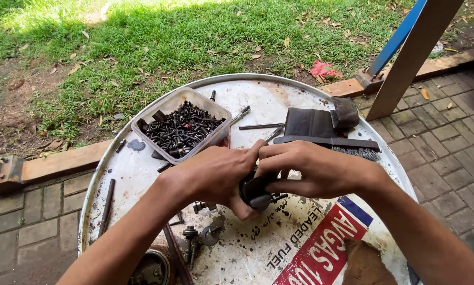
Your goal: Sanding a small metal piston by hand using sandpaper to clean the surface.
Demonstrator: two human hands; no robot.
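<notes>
- A thin dark metal rod (106, 207) lies along the left edge of the round white drum-top table (258, 95).
- A clear square plastic tub of black bolts and screws (181, 130) sits at the table's upper left, well apart from the rod.
- Loose bolts and washers (197, 240) lie just below the left forearm.
- The left hand (216, 174) is closed round the near side of a small dark metal part (257, 191), thumb underneath it.
- The small dark metal part sits over the table's middle, held between both hands.
- The right hand (313, 169) grips the same part from above, fingers curled tight, fingertips touching the left hand.
- A dark-handled wire brush (332, 145) lies just behind the right hand.
- A folded dark cloth (310, 122) rests beyond the brush.
</notes>
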